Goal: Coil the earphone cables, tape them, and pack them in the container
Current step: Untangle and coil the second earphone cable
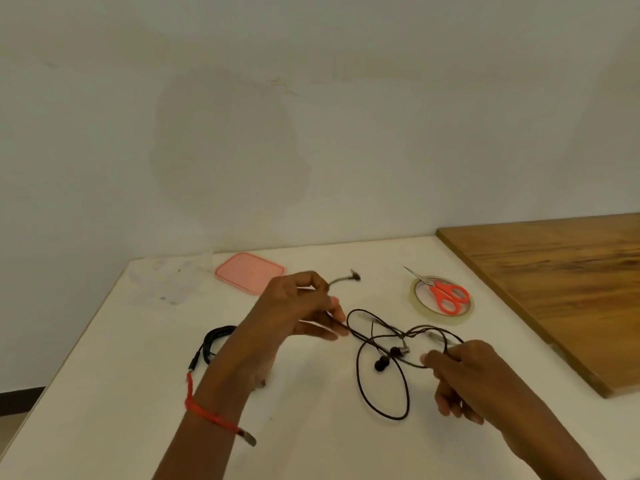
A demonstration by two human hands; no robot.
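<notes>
Coiling the earphone cable (391, 418): left hand (304, 306) pinches near the plug end (355, 274); right hand (457, 372), at 4 o'clock, grips loops. Wind evenly.

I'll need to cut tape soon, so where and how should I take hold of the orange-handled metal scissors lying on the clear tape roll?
Grip the orange-handled scissors by their two handle loops, coming from above on the near side. The loops rest raised on the clear tape roll and face you, while the blades point away toward the far left.
</notes>
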